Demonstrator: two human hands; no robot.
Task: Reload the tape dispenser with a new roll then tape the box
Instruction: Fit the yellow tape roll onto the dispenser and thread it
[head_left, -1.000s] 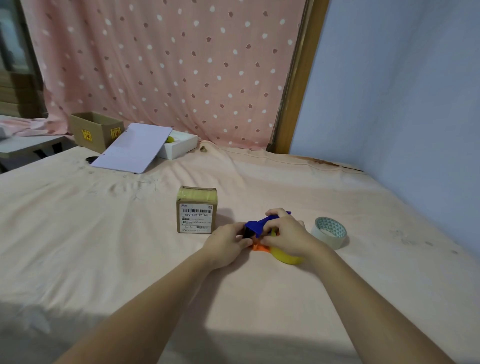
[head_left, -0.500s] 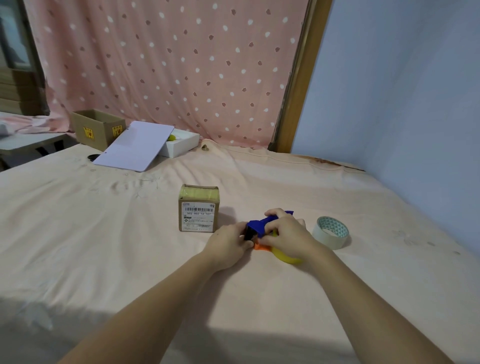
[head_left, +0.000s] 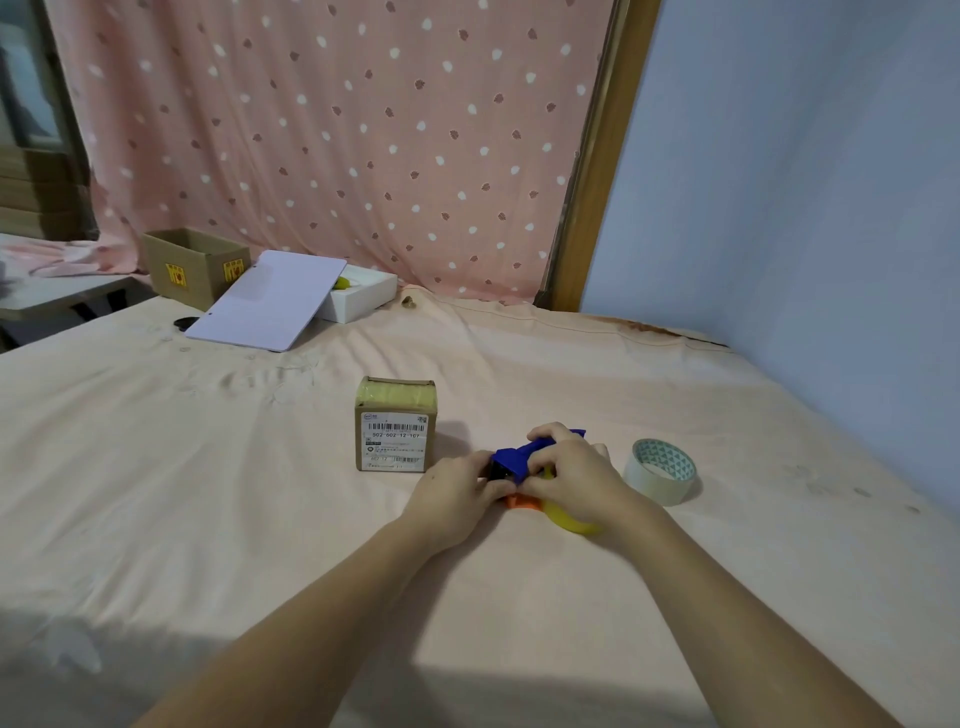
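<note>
A blue, orange and yellow tape dispenser (head_left: 514, 457) lies on the peach sheet, mostly covered by my hands. My left hand (head_left: 454, 491) grips its left front end. My right hand (head_left: 571, 475) is closed over its body, with the yellow handle sticking out below the palm. A small cardboard box (head_left: 396, 425) with a white barcode label stands upright just left of the dispenser. A clear tape roll (head_left: 661, 477) with a green-patterned core lies flat to the right, apart from my right hand.
At the back left stand an open cardboard box (head_left: 192, 265) and a white box (head_left: 358, 297) with a pale lid (head_left: 267, 301) leaning on it. A dotted pink curtain (head_left: 332, 145) hangs behind. A blue wall (head_left: 805, 208) borders the right side.
Both hands stay on the dispenser with only small finger shifts. The box and the roll have not moved.
</note>
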